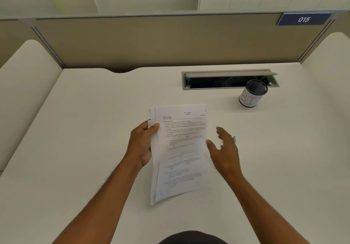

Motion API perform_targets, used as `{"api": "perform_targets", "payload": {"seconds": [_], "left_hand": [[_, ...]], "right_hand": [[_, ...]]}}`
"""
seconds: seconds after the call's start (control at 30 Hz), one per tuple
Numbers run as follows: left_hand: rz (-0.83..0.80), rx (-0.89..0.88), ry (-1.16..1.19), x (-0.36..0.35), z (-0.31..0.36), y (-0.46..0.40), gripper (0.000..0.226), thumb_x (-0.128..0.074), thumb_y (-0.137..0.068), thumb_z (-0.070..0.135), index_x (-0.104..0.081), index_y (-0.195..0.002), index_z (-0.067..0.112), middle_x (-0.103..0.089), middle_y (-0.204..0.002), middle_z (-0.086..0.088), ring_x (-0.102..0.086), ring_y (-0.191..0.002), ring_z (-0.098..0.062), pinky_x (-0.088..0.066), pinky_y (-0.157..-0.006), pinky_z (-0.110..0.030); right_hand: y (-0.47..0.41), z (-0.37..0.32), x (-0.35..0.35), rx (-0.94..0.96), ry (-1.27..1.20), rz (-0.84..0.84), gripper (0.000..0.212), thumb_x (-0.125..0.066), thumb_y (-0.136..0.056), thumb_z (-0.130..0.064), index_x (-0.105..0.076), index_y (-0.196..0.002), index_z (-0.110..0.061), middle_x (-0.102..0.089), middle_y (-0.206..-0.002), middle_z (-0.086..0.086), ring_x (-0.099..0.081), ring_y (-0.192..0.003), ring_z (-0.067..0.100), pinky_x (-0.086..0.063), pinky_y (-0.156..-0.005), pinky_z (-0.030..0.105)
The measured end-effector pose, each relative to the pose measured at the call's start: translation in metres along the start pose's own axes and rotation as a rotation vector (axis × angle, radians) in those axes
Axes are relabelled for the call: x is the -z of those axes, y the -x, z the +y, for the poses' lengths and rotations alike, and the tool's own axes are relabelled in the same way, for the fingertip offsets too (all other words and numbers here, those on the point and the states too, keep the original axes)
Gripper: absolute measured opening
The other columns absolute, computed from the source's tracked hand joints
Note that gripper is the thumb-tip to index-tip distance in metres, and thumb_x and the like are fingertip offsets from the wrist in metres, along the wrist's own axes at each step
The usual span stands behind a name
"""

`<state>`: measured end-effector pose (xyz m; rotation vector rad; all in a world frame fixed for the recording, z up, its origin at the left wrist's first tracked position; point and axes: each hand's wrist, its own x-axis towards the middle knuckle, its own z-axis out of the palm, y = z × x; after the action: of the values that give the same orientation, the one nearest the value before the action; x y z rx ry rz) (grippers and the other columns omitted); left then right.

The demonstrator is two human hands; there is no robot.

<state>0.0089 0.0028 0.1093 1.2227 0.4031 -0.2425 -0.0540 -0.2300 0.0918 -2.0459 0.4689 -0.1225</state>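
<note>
**While the left hand (142,143) grips the papers (180,149), the right hand (225,149) hovers beside them**

As we look down from the head view, we judge the work to be somewhere near its middle. The papers are gathered into one thin stack. The left hand grasps it at its left edge, thumb on top and fingers curled under. The stack lies over the middle of the desk (85,130), straight ahead of us; we cannot tell whether its lower end rests on the surface. The sheets are not squared, since a strip of a lower sheet shows past the left edge of the top one. The right hand is released, fingers spread and gripping nothing we can make out, just right of the papers. We cannot tell whether its thumb touches their edge. What is left, in our view, is to bring that hand in, even up the sheets and put them where they belong.

As for writing, the top sheet is printed. Its heading seems to read "Subject: Physics", with "General Instructions" below; the rest is too small. Beyond the papers and to the right stands a cup (252,96) with a hand-lettered label beginning "BI". Farther beyond the papers, an open tray (227,73) is sunk in the desk. Highest and right of the papers, a blue plate (304,19) reads "015".
</note>
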Motion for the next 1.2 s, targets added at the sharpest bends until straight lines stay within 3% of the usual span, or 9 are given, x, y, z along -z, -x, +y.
{"api": "perform_targets", "payload": {"seconds": [0.17, 0.27, 0.43, 0.57, 0.63, 0.73, 0.9, 1.07, 1.2], "left_hand": [[-0.019, -0.073, 0.021, -0.027, 0.000, 0.025, 0.025, -0.061, -0.097, 0.007, -0.081, -0.097, 0.022, -0.081, -0.106, -0.005, -0.077, -0.096, -0.024, -0.063, -0.072, -0.034], [-0.013, -0.139, -0.028, -0.037, 0.003, 0.041, 0.026, -0.060, -0.098, 0.013, -0.080, -0.102, 0.029, -0.081, -0.107, -0.001, -0.077, -0.098, -0.022, -0.063, -0.074, -0.034], [-0.124, -0.214, 0.002, -0.043, 0.009, 0.067, 0.042, -0.063, -0.092, 0.041, -0.067, -0.132, 0.028, -0.071, -0.133, 0.005, -0.068, -0.119, -0.018, -0.062, -0.082, -0.043], [-0.078, -0.377, -0.184, -0.044, 0.014, 0.076, 0.042, -0.063, -0.093, 0.035, -0.064, -0.135, 0.030, -0.067, -0.135, 0.016, -0.066, -0.119, -0.007, -0.061, -0.086, -0.032], [0.035, -0.500, -0.377, -0.042, 0.020, 0.073, 0.037, -0.063, -0.098, 0.025, -0.064, -0.135, 0.029, -0.067, -0.129, 0.019, -0.066, -0.112, 0.001, -0.058, -0.083, -0.017], [0.100, -0.635, -0.637, -0.035, 0.039, 0.064, 0.045, -0.062, -0.099, 0.025, -0.054, -0.144, 0.022, -0.059, -0.144, 0.006, -0.061, -0.117, 0.001, -0.046, -0.081, 0.000], [-0.068, -0.575, -1.061, -0.033, 0.093, 0.049, 0.055, -0.068, -0.093, 0.040, -0.052, -0.144, 0.028, -0.051, -0.154, 0.001, -0.047, -0.140, -0.017, -0.038, -0.110, -0.031], [-0.364, -0.328, -1.216, -0.046, 0.127, 0.042, 0.024, -0.068, -0.088, 0.051, -0.075, -0.098, 0.031, -0.078, -0.091, 0.014, -0.074, -0.079, -0.017, -0.055, -0.068, -0.031], [-0.426, -0.283, -1.167, -0.053, 0.121, 0.038, 0.025, -0.066, -0.094, 0.044, -0.081, -0.090, 0.024, -0.080, -0.082, 0.007, -0.074, -0.071, -0.024, -0.056, -0.065, -0.033]], "right_hand": [[0.030, -0.056, -0.027, 0.232, -0.008, -0.326, 0.076, -0.070, -0.089, -0.039, -0.032, -0.154, -0.027, -0.037, -0.152, -0.017, -0.034, -0.135, -0.002, -0.032, -0.112, 0.023], [0.041, -0.073, -0.044, 0.242, 0.000, -0.378, 0.084, -0.064, -0.086, -0.050, -0.019, -0.155, -0.034, -0.027, -0.139, -0.029, -0.023, -0.127, -0.012, -0.024, -0.103, 0.011], [0.039, -0.079, -0.036, 0.270, -0.105, -0.376, 0.066, -0.056, -0.095, -0.030, -0.026, -0.153, -0.043, -0.039, -0.141, -0.036, -0.037, -0.114, -0.027, -0.031, -0.080, -0.009], [0.021, -0.083, -0.004, 0.250, -0.156, -0.276, 0.046, -0.051, -0.098, -0.013, -0.061, -0.119, -0.053, -0.064, -0.098, -0.046, -0.060, -0.090, -0.022, -0.048, -0.064, 0.002], [0.011, -0.082, 0.012, 0.175, -0.271, -0.310, 0.035, -0.056, -0.098, -0.015, -0.070, -0.101, -0.048, -0.074, -0.096, -0.029, -0.072, -0.086, -0.003, -0.060, -0.071, 0.022], [0.001, -0.075, 0.030, 0.085, -0.412, -0.439, 0.020, -0.062, -0.097, -0.016, -0.074, -0.107, -0.028, -0.079, -0.104, 0.000, -0.077, -0.090, 0.025, -0.063, -0.079, 0.050], [-0.010, -0.067, 0.042, 0.066, -0.495, -0.615, 0.022, -0.068, -0.093, -0.017, -0.073, -0.114, -0.015, -0.077, -0.112, 0.010, -0.075, -0.095, 0.037, -0.061, -0.081, 0.053], [-0.018, -0.067, 0.040, 0.105, -0.421, -0.694, 0.028, -0.069, -0.089, -0.027, -0.073, -0.114, -0.017, -0.076, -0.112, 0.009, -0.075, -0.093, 0.037, -0.062, -0.080, 0.051], [-0.021, -0.065, 0.037, 0.118, -0.375, -0.707, 0.029, -0.067, -0.090, -0.029, -0.072, -0.117, -0.017, -0.077, -0.110, 0.006, -0.076, -0.090, 0.033, -0.063, -0.075, 0.042]]}}
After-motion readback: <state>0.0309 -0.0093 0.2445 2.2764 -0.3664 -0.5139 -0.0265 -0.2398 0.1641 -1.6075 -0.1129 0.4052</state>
